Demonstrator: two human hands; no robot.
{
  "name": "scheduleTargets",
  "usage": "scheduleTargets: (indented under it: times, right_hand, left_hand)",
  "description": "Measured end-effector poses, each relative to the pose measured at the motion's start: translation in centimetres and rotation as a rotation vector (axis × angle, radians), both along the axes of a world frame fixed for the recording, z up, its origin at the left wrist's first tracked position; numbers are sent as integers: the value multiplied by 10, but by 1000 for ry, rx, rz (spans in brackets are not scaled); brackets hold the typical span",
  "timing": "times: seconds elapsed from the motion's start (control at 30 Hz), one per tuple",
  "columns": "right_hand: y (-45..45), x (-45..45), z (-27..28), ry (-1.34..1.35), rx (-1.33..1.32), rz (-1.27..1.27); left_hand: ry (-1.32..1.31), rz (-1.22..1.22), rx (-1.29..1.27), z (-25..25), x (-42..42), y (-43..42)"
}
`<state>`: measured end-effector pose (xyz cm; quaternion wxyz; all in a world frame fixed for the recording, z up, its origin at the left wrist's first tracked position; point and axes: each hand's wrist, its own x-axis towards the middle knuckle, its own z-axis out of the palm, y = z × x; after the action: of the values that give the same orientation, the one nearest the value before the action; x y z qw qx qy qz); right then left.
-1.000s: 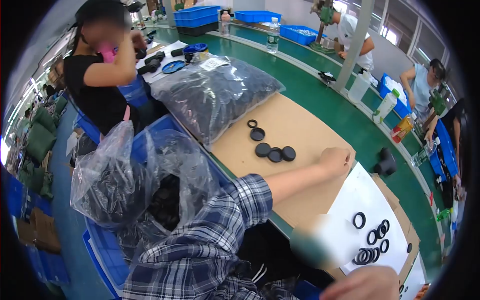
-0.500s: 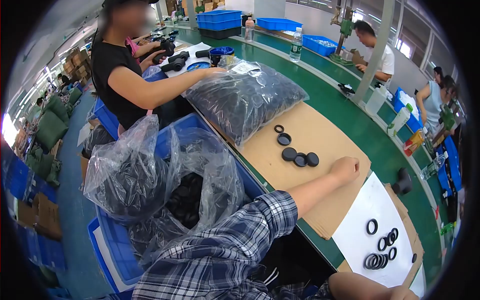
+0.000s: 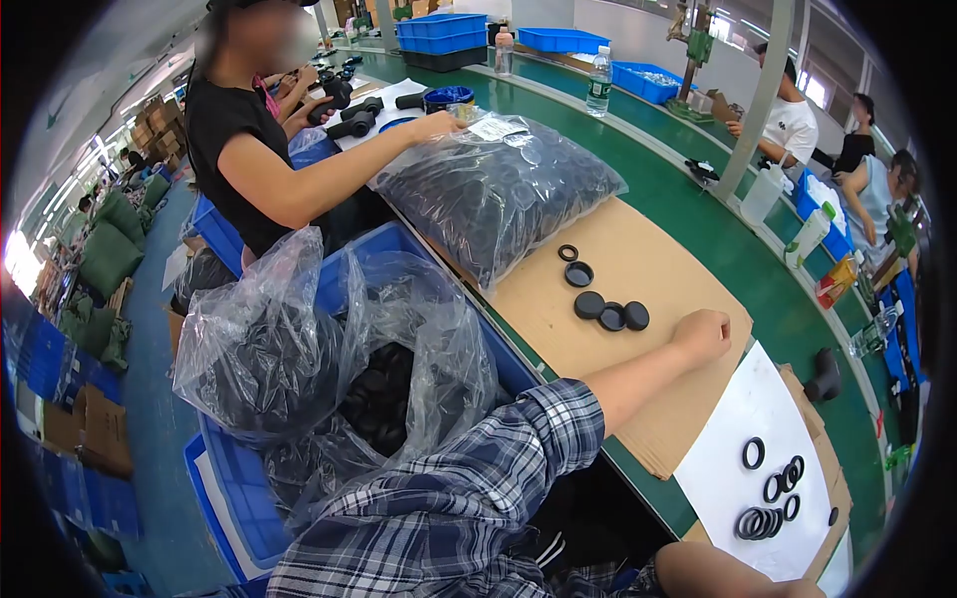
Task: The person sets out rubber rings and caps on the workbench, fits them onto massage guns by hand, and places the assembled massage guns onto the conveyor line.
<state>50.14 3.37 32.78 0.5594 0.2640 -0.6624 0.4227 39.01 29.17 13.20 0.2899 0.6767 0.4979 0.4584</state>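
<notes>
My left hand (image 3: 704, 337) rests with curled fingers on the brown cardboard (image 3: 538, 289); nothing shows in it. Several black round caps (image 3: 611, 316) lie left of it, with an open cap (image 3: 578, 274) and a small black ring (image 3: 567, 253) farther back. On the white sheet (image 3: 713, 448) to the right are several black rings (image 3: 761, 523). My right hand (image 3: 800, 589) is at the bottom edge, mostly cut off, its fingers hidden.
A full clear bag (image 3: 508, 189) of dark parts lies on the cardboard's far left. An open bag of black caps (image 3: 379, 399) sits in a blue bin (image 3: 221, 478). A co-worker's hand (image 3: 439, 127) touches the full bag. A black fitting (image 3: 823, 375) stands on the green table (image 3: 698, 239).
The view has turned, shifting the scene. The co-worker's arm has come down from near the head to the full bag. My right hand has dropped toward the bottom edge. My left hand stays on the cardboard.
</notes>
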Motion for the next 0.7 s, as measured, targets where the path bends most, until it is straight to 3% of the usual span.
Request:
scheduleTargets:
  times: [0.23,0.37,0.43,0.6,0.67,0.7]
  right_hand:
    - [5,11,1,-61,9,86]
    - [9,-19,-10,295,40,96]
    - [18,-13,-5,193,88,162]
    - [0,17,-15,227,30,-221]
    - [7,-14,-17,418,43,-209]
    - [6,-5,-19,334,33,-194]
  left_hand:
    - [-36,-28,-22,1,-1,-2]
    - [-29,-12,2,-1,0,1]
    - [-22,-6,17,-3,1,2]
    - [-41,-29,-33,4,-1,-2]
    - [-43,-25,-34,5,-3,-4]
    - [-42,-18,-29,3,-1,-2]
